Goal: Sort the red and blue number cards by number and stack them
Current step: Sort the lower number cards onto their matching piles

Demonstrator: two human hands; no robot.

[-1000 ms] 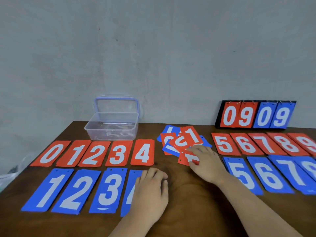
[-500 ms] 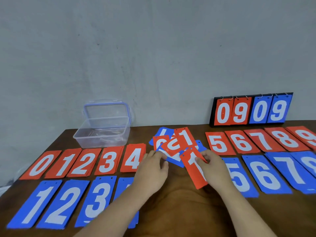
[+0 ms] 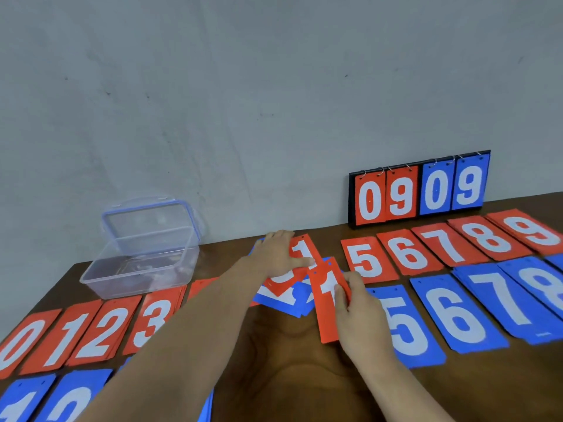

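Right hand (image 3: pixel 362 315) pinches red 1 card (image 3: pixel 324 324) along its right edge, thumb across numeral. Card tilted, raised off table (image 3: pixel 289 367), I think so pile below stays readable. Left hand (image 3: pixel 278 254) flat, fingers straight, resting on second red 1 (image 3: pixel 300 248) atop unsorted pile (image 3: pixel 283 295), probably to slide it loose and pair both ones. Red 1 stack (image 3: pixel 71 336) sits far left, between red 0 and red 2: likely destination. Pile keeps more mixed cards, so sorting unfinished.
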